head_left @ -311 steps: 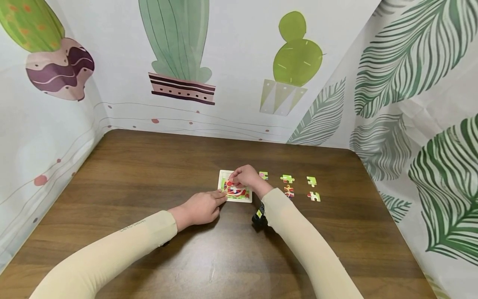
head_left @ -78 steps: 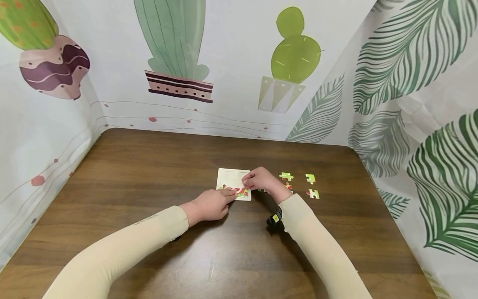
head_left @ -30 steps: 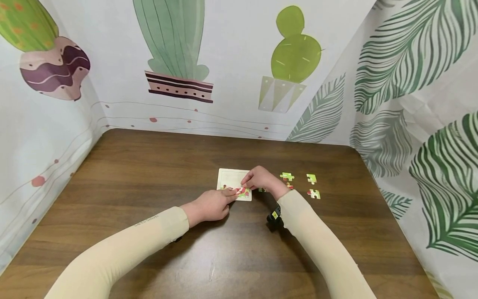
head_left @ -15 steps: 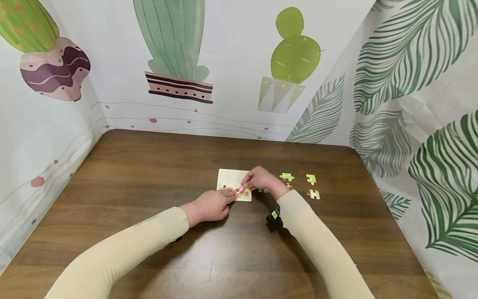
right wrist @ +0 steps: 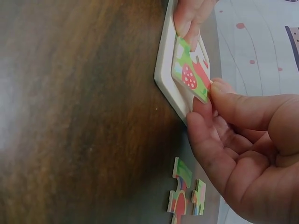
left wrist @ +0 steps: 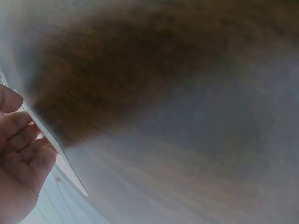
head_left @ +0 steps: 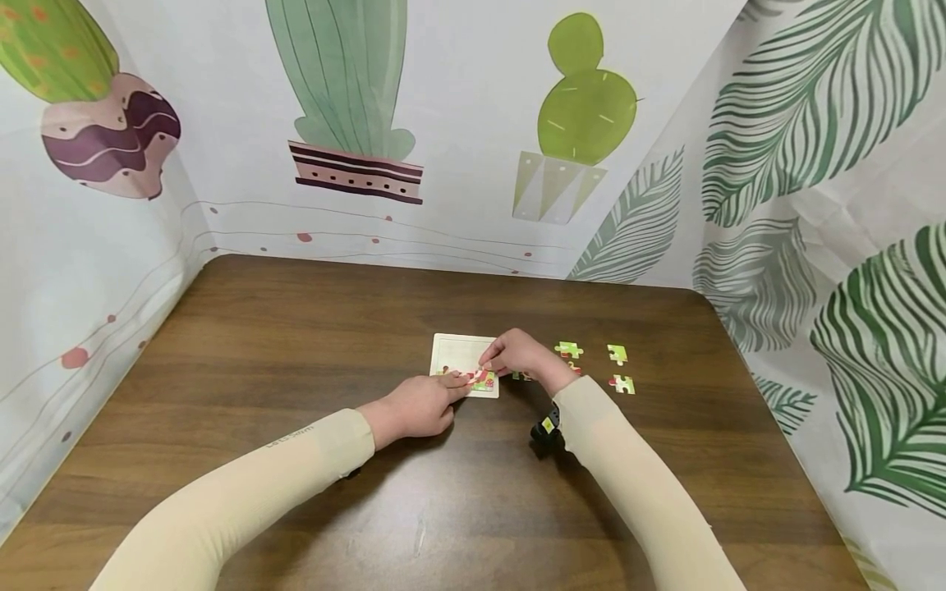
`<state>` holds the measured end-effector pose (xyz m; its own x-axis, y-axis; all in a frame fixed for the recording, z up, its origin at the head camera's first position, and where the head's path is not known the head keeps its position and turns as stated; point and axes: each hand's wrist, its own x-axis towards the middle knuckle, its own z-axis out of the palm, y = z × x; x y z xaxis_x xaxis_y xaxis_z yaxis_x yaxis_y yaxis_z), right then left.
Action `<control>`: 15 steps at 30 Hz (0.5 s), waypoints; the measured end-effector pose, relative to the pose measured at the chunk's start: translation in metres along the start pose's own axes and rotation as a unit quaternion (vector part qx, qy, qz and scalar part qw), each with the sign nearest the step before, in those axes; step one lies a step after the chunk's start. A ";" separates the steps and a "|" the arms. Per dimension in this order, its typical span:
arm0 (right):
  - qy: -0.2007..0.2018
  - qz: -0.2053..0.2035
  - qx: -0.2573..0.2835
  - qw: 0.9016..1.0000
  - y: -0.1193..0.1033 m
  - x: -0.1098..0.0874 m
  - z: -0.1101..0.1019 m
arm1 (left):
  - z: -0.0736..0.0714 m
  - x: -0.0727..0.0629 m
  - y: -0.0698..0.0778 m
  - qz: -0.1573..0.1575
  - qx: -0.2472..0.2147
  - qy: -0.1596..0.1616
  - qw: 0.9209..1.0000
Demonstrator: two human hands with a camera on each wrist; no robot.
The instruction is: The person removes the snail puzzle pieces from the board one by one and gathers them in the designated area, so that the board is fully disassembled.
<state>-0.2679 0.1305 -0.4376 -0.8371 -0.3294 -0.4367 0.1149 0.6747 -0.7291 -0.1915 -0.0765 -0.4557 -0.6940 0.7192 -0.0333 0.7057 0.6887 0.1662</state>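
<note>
A pale puzzle tray lies on the table, its far part bare and its near part holding picture pieces. In the right wrist view, my right hand pinches the corner of a green puzzle piece with a red, white-dotted shape. That piece stands tilted, one edge raised above the tray. My left hand reaches in from the left with fingers extended, its fingertips on the near pieces and at the tilted piece's other end. In the left wrist view, the left hand shows only at the edge.
Several loose puzzle pieces lie on the brown table right of the tray, some partly behind the right hand and wrist. Printed cloth walls rise behind the table and at both sides. A black wrist camera hangs under the right wrist.
Since 10.4 s ago the tray's far part has become bare wood, and both hands have shifted right. Over the last second, the hands stay nearly still at the same piece.
</note>
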 end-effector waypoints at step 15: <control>-0.007 -0.020 -0.025 0.999 0.021 -0.022 -0.022 | 0.000 -0.001 0.000 -0.004 -0.015 -0.003 1.000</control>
<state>-0.2586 0.1662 -0.4314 -0.8324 -0.3664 -0.4157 0.0538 0.6931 -0.7188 -0.1912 -0.0769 -0.4557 -0.6981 0.7148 -0.0409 0.6958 0.6909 0.1962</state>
